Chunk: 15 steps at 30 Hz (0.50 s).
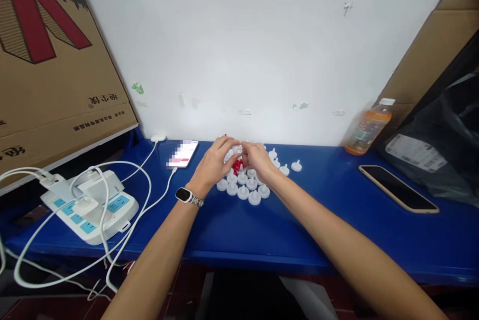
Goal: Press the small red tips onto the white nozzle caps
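Both my hands meet at the back of a blue table (pixel 262 230), close to the white wall. My left hand (pixel 215 163), with a watch on its wrist, and my right hand (pixel 258 159) pinch a small white plastic piece (pixel 237 149) between their fingertips. Just below the hands lie several small red parts (pixel 236 165). In front of them stand several white round caps with a stub on top (pixel 245 188), set in rows. More white caps (pixel 290 166) lie to the right of my right hand.
A white power strip (pixel 93 208) with plugs and white cables sits at the left. A lit phone (pixel 183 154) lies on a charging cable, a dark phone (pixel 398 189) lies at the right. An orange drink bottle (pixel 368 127), cardboard boxes and a black bag (pixel 445 145) stand around.
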Each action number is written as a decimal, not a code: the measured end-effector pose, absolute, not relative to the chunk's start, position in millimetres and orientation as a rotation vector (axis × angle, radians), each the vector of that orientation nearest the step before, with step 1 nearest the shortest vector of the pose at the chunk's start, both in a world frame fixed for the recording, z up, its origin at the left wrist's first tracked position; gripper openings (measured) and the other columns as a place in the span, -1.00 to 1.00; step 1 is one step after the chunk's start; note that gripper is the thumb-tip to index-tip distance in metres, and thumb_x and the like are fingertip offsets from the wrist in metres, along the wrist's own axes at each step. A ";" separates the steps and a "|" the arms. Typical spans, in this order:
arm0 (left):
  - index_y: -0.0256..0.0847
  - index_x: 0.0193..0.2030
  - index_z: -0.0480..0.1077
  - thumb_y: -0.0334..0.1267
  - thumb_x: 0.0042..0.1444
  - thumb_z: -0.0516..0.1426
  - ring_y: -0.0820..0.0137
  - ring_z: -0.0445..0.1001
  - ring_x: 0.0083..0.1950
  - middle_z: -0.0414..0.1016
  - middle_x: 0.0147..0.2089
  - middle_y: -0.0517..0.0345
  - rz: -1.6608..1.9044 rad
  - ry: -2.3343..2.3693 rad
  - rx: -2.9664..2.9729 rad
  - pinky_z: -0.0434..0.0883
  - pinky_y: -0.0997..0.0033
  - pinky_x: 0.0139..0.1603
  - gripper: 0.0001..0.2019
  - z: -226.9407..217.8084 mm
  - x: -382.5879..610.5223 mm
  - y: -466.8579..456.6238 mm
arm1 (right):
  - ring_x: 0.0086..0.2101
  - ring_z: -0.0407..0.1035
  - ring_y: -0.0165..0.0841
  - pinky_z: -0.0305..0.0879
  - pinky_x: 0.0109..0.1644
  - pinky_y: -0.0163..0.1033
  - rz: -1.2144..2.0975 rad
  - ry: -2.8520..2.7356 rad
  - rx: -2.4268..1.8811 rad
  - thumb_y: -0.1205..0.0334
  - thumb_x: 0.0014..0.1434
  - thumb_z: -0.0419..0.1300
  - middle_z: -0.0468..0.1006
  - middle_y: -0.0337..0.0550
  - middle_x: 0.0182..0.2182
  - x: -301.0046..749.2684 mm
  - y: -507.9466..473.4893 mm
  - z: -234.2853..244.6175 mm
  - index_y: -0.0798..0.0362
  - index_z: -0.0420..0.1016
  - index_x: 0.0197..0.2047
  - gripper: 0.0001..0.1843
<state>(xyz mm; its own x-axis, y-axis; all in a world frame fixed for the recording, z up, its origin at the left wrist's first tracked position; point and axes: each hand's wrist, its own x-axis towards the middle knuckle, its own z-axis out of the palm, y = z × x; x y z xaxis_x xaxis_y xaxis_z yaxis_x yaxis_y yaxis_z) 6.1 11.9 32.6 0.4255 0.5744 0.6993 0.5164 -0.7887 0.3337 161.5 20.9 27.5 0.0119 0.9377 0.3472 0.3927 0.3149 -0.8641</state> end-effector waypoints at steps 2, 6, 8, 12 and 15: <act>-0.15 0.07 0.40 -0.14 0.32 0.09 0.33 0.48 -0.06 0.49 -0.04 0.04 1.368 1.015 2.427 0.43 0.32 0.05 -0.74 31.1 9.1 13.0 | -0.59 0.15 -0.37 0.10 -0.49 -0.25 0.728 -1.498 -1.239 0.04 0.29 -0.09 0.16 -0.28 -0.70 159.1 17.8 31.9 -0.03 0.13 -0.60 -0.57; -0.22 -0.15 0.41 0.02 0.35 0.00 0.43 0.40 -0.33 0.44 -0.33 0.15 1.374 0.911 2.028 0.42 0.43 -0.23 -0.66 25.7 18.7 19.7 | -0.52 0.24 -0.36 0.11 -0.39 -0.26 0.560 -1.581 -1.224 -0.01 0.34 -0.11 0.29 -0.23 -0.63 152.8 10.2 35.3 -0.01 0.20 -0.58 -0.51; -0.21 -0.34 0.33 0.11 0.35 -0.07 0.46 0.31 -0.43 0.30 -0.46 0.20 1.310 0.850 1.864 0.37 0.44 -0.34 -0.56 24.2 21.0 24.1 | -0.50 0.26 -0.36 0.11 -0.36 -0.26 0.474 -1.653 -1.213 -0.03 0.36 -0.14 0.32 -0.23 -0.62 152.0 7.3 35.4 -0.01 0.20 -0.56 -0.50; -0.17 -0.40 0.23 0.14 0.38 -0.20 0.49 0.11 -0.56 0.07 -0.56 0.28 1.394 0.971 1.568 0.29 0.43 -0.46 -0.49 26.1 5.2 33.9 | -0.52 0.21 -0.36 0.05 -0.39 -0.24 0.300 -1.615 -1.242 -0.03 0.39 -0.17 0.29 -0.23 -0.61 164.1 7.5 37.3 -0.02 0.12 -0.55 -0.50; -0.20 -0.25 0.36 0.08 0.36 -0.06 0.46 0.30 -0.41 0.31 -0.40 0.17 1.569 1.035 1.752 0.36 0.43 -0.33 -0.60 27.5 -17.5 39.1 | -0.51 0.20 -0.35 0.03 -0.40 -0.24 0.267 -1.571 -1.384 -0.02 0.40 -0.17 0.30 -0.22 -0.61 178.9 12.6 36.5 -0.01 0.13 -0.55 -0.49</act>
